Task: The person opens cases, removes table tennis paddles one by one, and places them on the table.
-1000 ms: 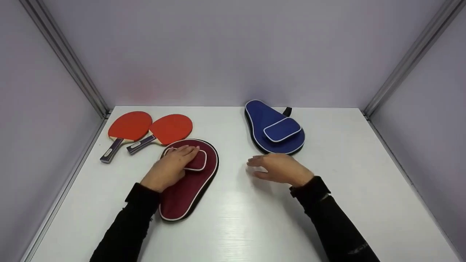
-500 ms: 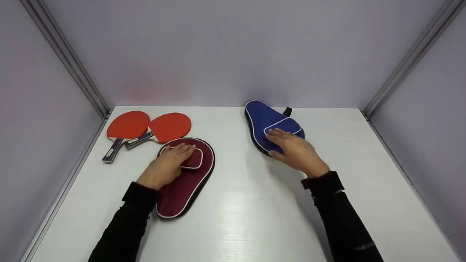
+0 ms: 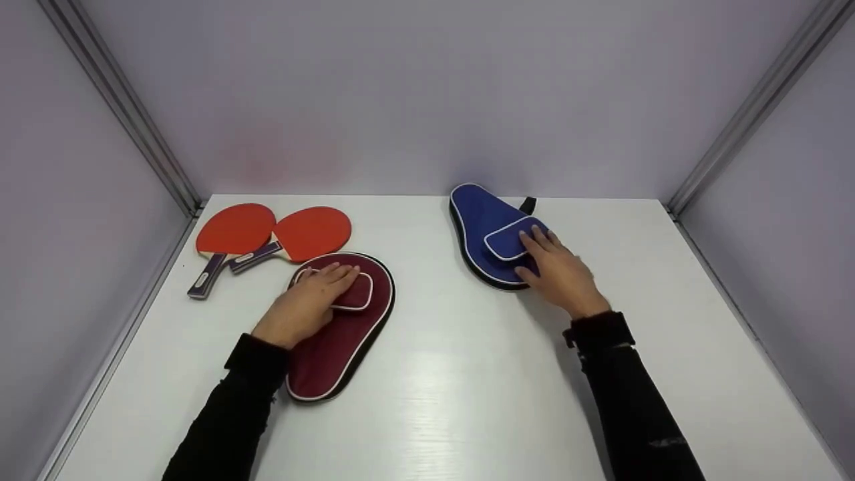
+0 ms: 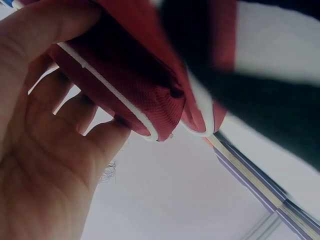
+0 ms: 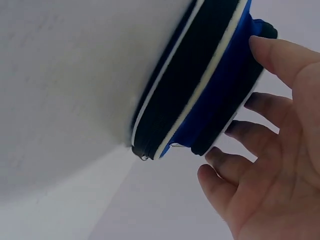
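My left hand [image 3: 305, 304] lies over the pocket at the wide end of a dark red table tennis bat case [image 3: 327, 354] with white piping. In the left wrist view its fingers and thumb [image 4: 55, 20] are at the pocket's sides. A blue bat case [image 3: 477, 227] lies near the back edge, its narrow end pointing back left. On that case's white-edged pocket [image 3: 507, 240] are the spread fingertips of my right hand [image 3: 564, 277]. The right wrist view has its fingers relaxed against the pocket, with the case's black zipped side [image 5: 185, 80] facing the camera.
Two orange-red table tennis bats [image 3: 237, 229] lie at the back left, one handle overlapping the other bat. The red case's wide end is right by the right-hand bat [image 3: 312, 234]. Grey walls enclose the white table [image 3: 427, 374] at the back and sides.
My right hand has moved from the table in front of the blue case onto its pocket. The red case has shifted slightly back left with my left hand, and the bats have shifted a little.
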`<action>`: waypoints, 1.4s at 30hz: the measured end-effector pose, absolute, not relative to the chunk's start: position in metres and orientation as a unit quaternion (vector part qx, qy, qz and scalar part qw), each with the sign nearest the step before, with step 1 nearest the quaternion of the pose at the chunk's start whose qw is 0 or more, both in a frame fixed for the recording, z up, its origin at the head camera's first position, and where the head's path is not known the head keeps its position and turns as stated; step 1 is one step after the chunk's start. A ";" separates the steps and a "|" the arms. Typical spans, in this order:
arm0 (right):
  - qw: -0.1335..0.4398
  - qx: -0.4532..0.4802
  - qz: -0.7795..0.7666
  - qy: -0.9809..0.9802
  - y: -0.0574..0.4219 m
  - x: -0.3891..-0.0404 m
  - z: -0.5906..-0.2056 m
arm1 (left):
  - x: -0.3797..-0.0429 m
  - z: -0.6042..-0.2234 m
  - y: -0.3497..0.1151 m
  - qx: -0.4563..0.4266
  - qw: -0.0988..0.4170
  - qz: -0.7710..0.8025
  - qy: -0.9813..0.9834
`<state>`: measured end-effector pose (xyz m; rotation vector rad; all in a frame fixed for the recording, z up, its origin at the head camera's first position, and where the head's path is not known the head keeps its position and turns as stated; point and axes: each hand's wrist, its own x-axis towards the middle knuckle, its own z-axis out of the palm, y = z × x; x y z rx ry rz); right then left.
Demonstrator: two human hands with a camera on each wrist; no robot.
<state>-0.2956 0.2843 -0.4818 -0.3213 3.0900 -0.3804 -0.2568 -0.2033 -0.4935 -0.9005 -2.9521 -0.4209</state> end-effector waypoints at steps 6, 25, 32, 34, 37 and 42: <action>0.010 -0.104 -0.117 0.988 0.286 -0.295 -0.481 | -0.256 -0.495 -0.204 -0.279 0.023 -0.126 -0.952; -0.027 -0.133 -0.086 0.987 0.279 -0.287 -0.474 | -0.260 -0.491 -0.206 -0.273 0.029 -0.091 -0.957; -0.011 -0.129 -0.094 0.987 0.287 -0.292 -0.479 | -0.262 -0.489 -0.207 -0.289 0.025 -0.102 -0.951; 0.008 -0.125 -0.106 0.987 0.289 -0.295 -0.477 | -0.263 -0.488 -0.207 -0.289 0.018 -0.100 -0.952; 0.034 -0.111 -0.129 0.985 0.293 -0.304 -0.473 | -0.266 -0.486 -0.207 -0.284 0.003 -0.099 -0.954; 0.056 -0.103 -0.165 0.979 0.296 -0.320 -0.471 | -0.266 -0.481 -0.204 -0.273 -0.030 -0.109 -0.955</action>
